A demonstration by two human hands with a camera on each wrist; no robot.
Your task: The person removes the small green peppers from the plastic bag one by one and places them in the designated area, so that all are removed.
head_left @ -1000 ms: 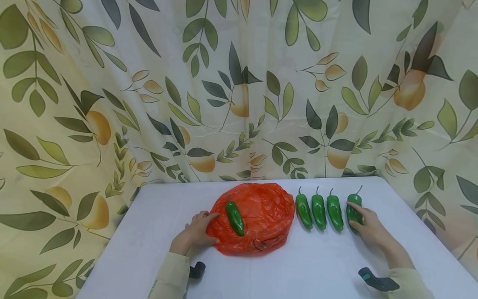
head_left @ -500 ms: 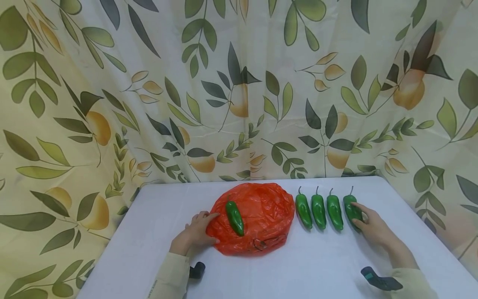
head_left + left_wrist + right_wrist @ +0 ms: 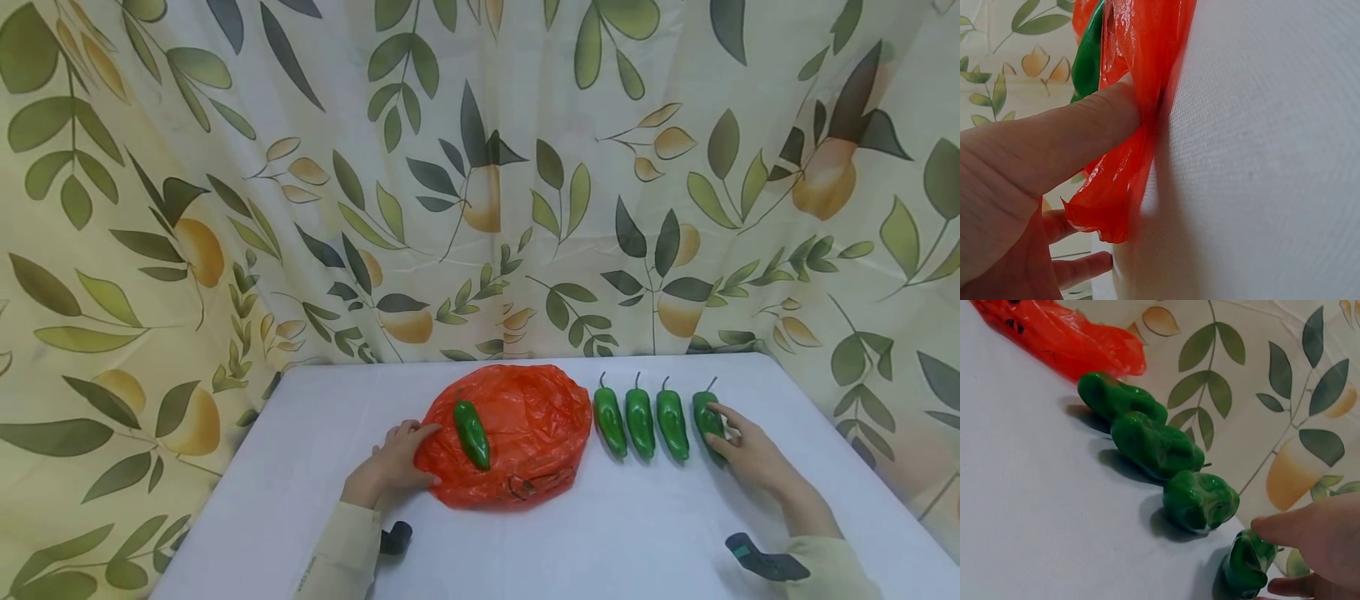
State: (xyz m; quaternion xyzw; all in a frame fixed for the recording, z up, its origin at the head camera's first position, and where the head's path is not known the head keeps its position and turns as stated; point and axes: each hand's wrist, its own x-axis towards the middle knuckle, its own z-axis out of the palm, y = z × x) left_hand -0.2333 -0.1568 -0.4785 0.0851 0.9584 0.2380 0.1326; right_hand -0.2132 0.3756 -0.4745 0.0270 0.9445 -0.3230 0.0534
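Part of the rightmost green pepper [image 3: 705, 417] is hidden behind the right hand [image 3: 753, 454], whose thumb and forefinger pinch it, barely apart. It lies on the worktop [image 3: 585, 558], right of three green peppers [image 3: 641, 425] — long axis running away from the person, stem at the far end, tip near and slightly rightward. The left hand [image 3: 401, 458] touches the red bag [image 3: 540, 408], fingers spread — its thumb tip is hard to make out against the plastic.

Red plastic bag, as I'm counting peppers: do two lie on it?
No, just one green chili pepper lies on the red plastic bag.
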